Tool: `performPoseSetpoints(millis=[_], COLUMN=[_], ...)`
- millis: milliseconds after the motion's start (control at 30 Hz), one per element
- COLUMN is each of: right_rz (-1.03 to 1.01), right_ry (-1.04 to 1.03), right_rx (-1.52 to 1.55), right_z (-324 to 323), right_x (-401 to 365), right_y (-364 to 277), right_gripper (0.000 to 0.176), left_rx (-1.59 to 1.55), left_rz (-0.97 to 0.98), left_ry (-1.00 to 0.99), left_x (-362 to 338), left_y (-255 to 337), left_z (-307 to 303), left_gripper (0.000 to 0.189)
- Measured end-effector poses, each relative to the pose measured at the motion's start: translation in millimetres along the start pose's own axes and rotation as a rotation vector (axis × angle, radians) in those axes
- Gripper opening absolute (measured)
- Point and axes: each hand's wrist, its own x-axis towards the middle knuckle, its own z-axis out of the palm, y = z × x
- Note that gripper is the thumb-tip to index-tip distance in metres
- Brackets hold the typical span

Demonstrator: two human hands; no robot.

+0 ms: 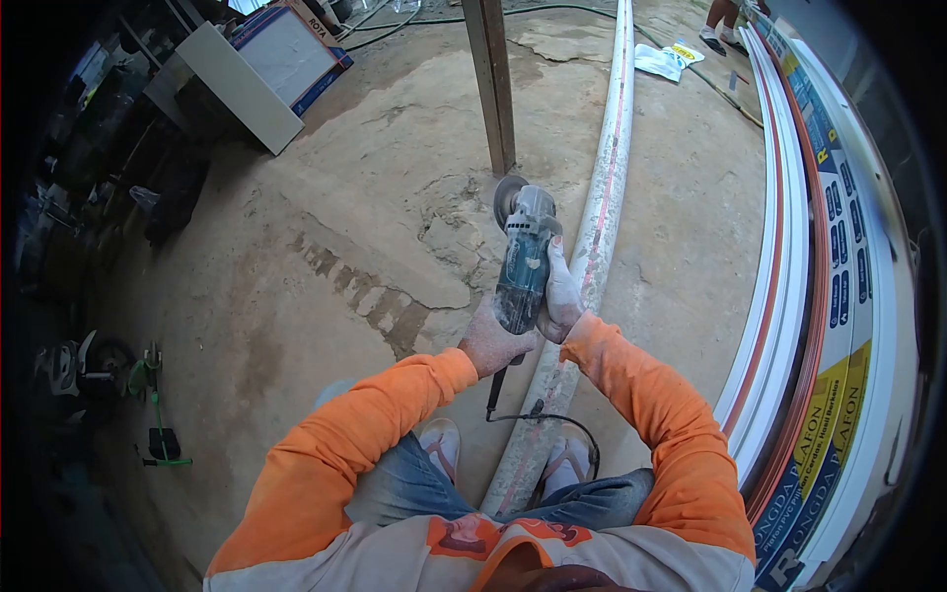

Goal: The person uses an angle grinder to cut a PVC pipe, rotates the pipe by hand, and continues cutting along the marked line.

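Observation:
An angle grinder (523, 266) with a dusty blue-green body is held out in front of me, its disc (507, 200) pointing away on the left side of its head. My left hand (496, 340) wraps around the rear of the body. Along the right side of the tool, my right hand (561, 294) grips it with dusty fingers. The disc sits close to the foot of a brown post (490, 89) and overlaps it in this view. A black power cord (538, 415) trails from the grinder's rear across a long, speckled pipe (604, 197) that runs between my feet.
Long white panels (779, 247) and printed packs (843, 227) line the right side. At upper left a pale board (237, 89) leans near a box (296, 59). A green scooter (158, 414) stands at left. Cracked concrete (335, 217) surrounds me; a person's feet (720, 39) show at upper right.

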Motion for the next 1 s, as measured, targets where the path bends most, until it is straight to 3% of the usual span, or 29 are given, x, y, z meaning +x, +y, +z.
performPoseSetpoints(millis=[33, 100, 167, 233, 300, 367, 400, 467, 500, 567, 600, 633, 700, 733, 833, 867, 900, 967, 1000], right_rz=[-0.008, -0.060, -0.192, -0.098, -0.098, -0.093, -0.121, -0.141, -0.148, -0.168, -0.113, -0.119, -0.284, -0.292, -0.196, -0.155, -0.154, -0.256, -0.269], right_ry=[0.005, 0.197, 0.518, 0.540, 0.524, 0.508, 0.465, 0.355, 0.359, 0.280, 0.329, 0.335, 0.482, 0.545, 0.626, 0.651, 0.654, 0.712, 0.744], right_rx=[0.000, -0.218, -0.651, -0.701, -0.672, -0.649, -0.547, -0.424, -0.425, -0.373, -0.353, -0.359, -0.594, -0.661, -0.763, -0.760, -0.763, -0.823, -0.888], right_z=[-1.3, 2.8, 9.4, -11.3, -51.4, -64.1, -57.7, -65.5, -73.7, -86.3, -85.7, -84.5, -81.9, -83.7, -116.4, -143.6, -143.2, -142.8, -152.5], right_x=[0.6, -2.1, -8.4, -0.4, 21.1, 20.2, 11.4, 8.4, 10.7, 13.0, 10.5, 8.4, 8.3, 8.8, 24.0, 40.8, 41.6, 46.2, 55.7], right_y=[2.5, 14.4, 24.5, 25.7, 27.8, 19.8, 10.7, -1.7, -9.8, -26.2, -37.8, -44.9, -55.7, -61.7, -84.5, -91.2, -99.5, -116.4, -127.7], right_gripper=[0.052, 0.048, 0.041, 0.037, 0.034, 0.030, 0.028, 0.024, 0.024, 0.024, 0.029, 0.029, 0.032, 0.034, 0.032, 0.033, 0.033, 0.035, 0.040], left_rx=[-0.004, 0.129, 0.256, 0.612, 0.475, 0.299, 0.295, -0.133, -0.131, -0.176, -0.133, -0.139, 0.061, 0.052, 0.187, 0.102, 0.097, -0.022, 0.321], left_rz=[-0.087, -0.057, -0.024, 0.051, -0.059, 0.124, 0.127, -0.293, -0.288, -0.018, -0.026, -0.021, 0.085, 0.026, -0.113, 0.016, 0.015, 0.310, 0.104], left_ry=[0.019, 0.086, 0.159, 0.283, 0.169, -0.141, -0.142, -0.370, -0.376, -0.204, -0.184, -0.191, -0.012, -0.048, -0.006, -0.096, -0.098, -0.238, -0.188], left_x=[3.2, 10.5, 18.0, 23.9, 37.5, 68.2, 61.6, 49.2, 54.5, 71.7, 85.0, 98.4, 117.7, 124.3, 133.5, 136.2, 142.8, 156.0, 123.9], left_y=[-2.6, -24.8, -47.2, -60.1, -68.0, -118.1, -93.7, -51.0, -51.5, -58.8, -63.8, -68.2, -65.5, -59.9, -37.3, -31.9, -40.1, -64.2, -30.8], left_z=[0.1, 7.2, 16.2, 23.8, 25.4, 25.3, 26.3, 27.7, 35.1, 59.5, 68.9, 80.6, 101.0, 106.7, 128.5, 129.0, 129.2, 120.3, 99.3], left_gripper=[0.055, 0.056, 0.058, 0.065, 0.061, 0.047, 0.047, 0.051, 0.051, 0.035, 0.049, 0.049, 0.064, 0.078, 0.083, 0.090, 0.090, 0.088, 0.098])
